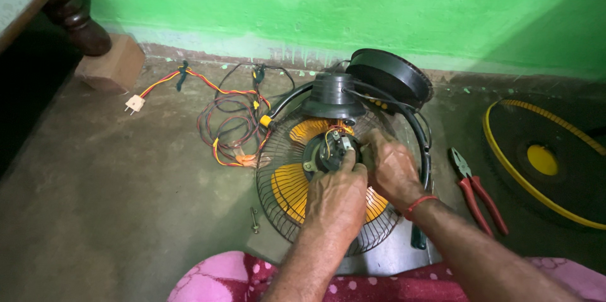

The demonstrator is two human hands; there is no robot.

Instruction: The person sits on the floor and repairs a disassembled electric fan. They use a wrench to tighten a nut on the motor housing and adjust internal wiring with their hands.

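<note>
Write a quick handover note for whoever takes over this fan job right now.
Left hand: fingers on the motor hub at the centre of the wire fan guard.
Right hand: gripping the hub's right side.
Fan lies flat on the floor, yellow blades inside the guard, motor cover off beside it.
Red-handled pliers lie right; a loose bolt left.
Left to do: hub work, refit cover and the front guard.

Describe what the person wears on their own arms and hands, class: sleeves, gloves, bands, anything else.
Both forearms are bare, with no sleeves and no gloves. The right hand has a thin red thread band around its wrist. The left hand wears nothing visible.
</note>
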